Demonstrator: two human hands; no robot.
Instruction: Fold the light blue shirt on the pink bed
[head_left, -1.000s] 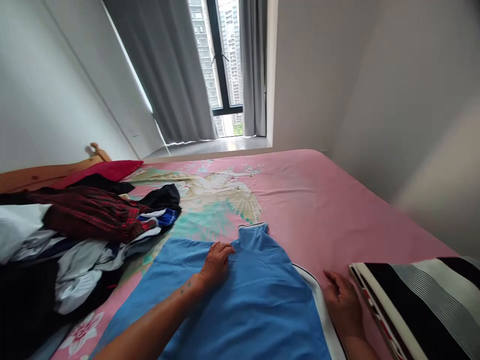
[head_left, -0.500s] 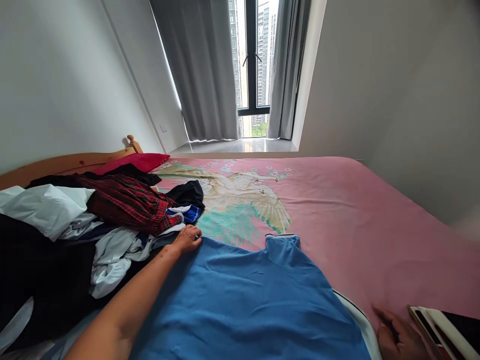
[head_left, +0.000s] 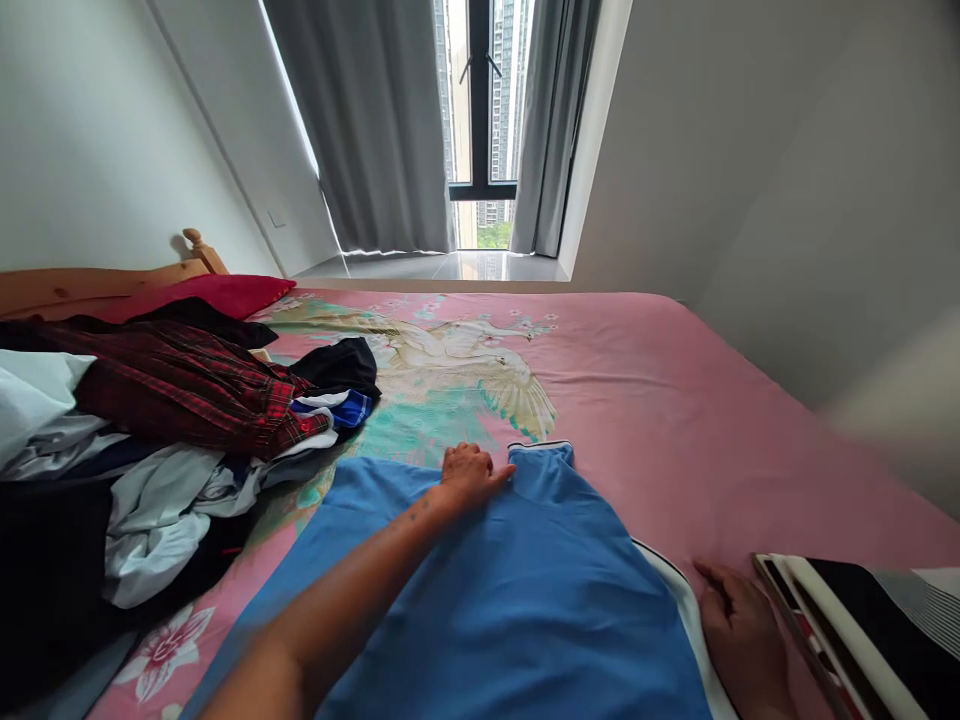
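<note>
A blue shirt (head_left: 480, 590) lies spread on the bed, with its collar (head_left: 541, 456) edged in dark and white at the far end. My left hand (head_left: 471, 474) rests on the cloth just left of the collar, its fingers lying on the fabric and thumb stretched out to the right. Along the shirt's right side runs a white edge with a dark line. Beside that edge is my right hand (head_left: 742, 630), its thumb and forefinger apart and nothing visible between them. Whether the thumb touches the white edge I cannot tell.
To the left lies a heap of clothes with a red plaid garment (head_left: 202, 385) on it. A folded stack of cloth (head_left: 862, 610) sits at the right, close to my right hand. Behind are a red pillow (head_left: 232, 293), the pink bedsheet (head_left: 660, 390) and grey curtains (head_left: 367, 120).
My left hand has moved right across the shirt, from its far left corner to near the collar. The camera view has tilted down and shifted right; my right hand stays by the white edge.
</note>
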